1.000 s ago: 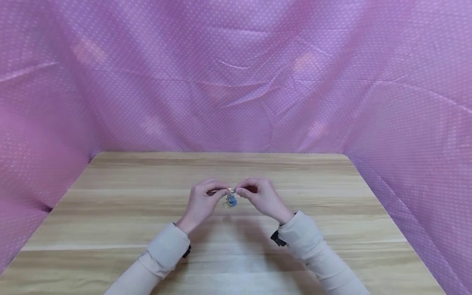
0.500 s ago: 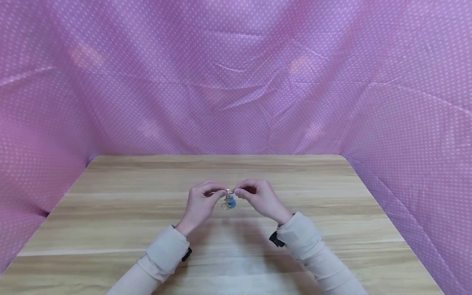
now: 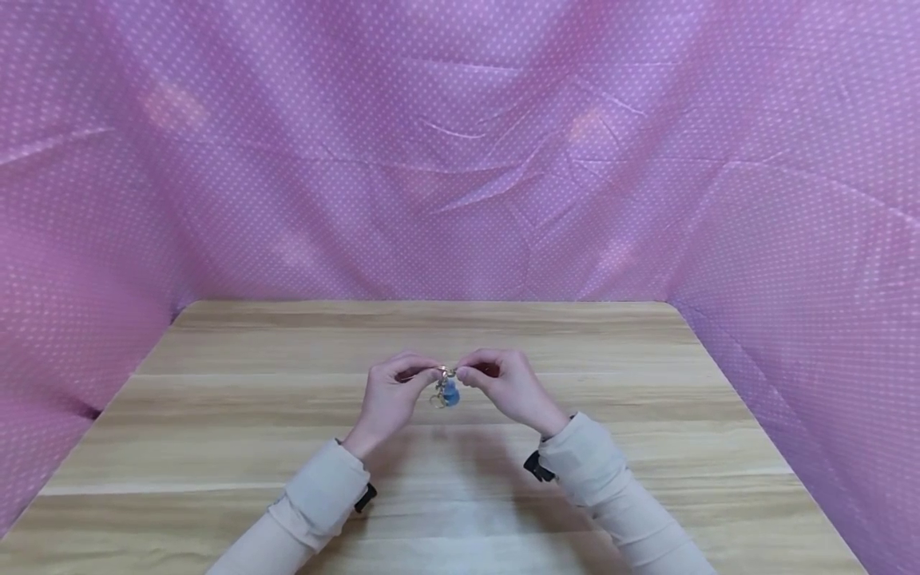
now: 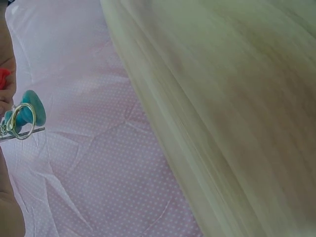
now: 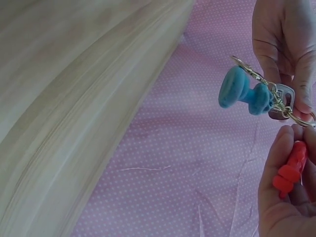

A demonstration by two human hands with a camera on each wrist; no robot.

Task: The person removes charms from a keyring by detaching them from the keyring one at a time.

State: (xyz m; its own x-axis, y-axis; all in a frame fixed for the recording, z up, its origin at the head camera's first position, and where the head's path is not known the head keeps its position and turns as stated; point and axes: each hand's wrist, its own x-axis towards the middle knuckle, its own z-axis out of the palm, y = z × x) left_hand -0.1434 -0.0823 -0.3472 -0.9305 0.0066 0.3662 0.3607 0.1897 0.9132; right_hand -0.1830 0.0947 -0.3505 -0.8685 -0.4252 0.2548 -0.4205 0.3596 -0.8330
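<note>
Both hands meet above the middle of the table in the head view, with a keychain hanging between their fingertips. My left hand (image 3: 388, 395) pinches its upper part from the left; my right hand (image 3: 510, 387) pinches at the gold ring (image 5: 297, 120) from the right. A blue, knob-shaped charm (image 5: 234, 88) hangs below the fingers, beside a gold chain and clasp (image 5: 252, 72). Next to the left fingers a silver key (image 5: 286, 93) shows in the right wrist view. A red knobbed piece (image 5: 289, 177) lies inside the curled right hand, partly covered by its fingers.
A wood-grain table (image 3: 446, 511) spreads under the forearms. Pink dotted cloth (image 3: 460, 200) hangs behind it and along both sides. The beige sleeves (image 3: 327, 483) have dark wrist-worn devices (image 3: 539, 466) at their cuffs.
Both hands keep nearly the same place and grip. The blue charm and the loose gold loop have shifted slightly as they hang, and the head view has tilted a little.
</note>
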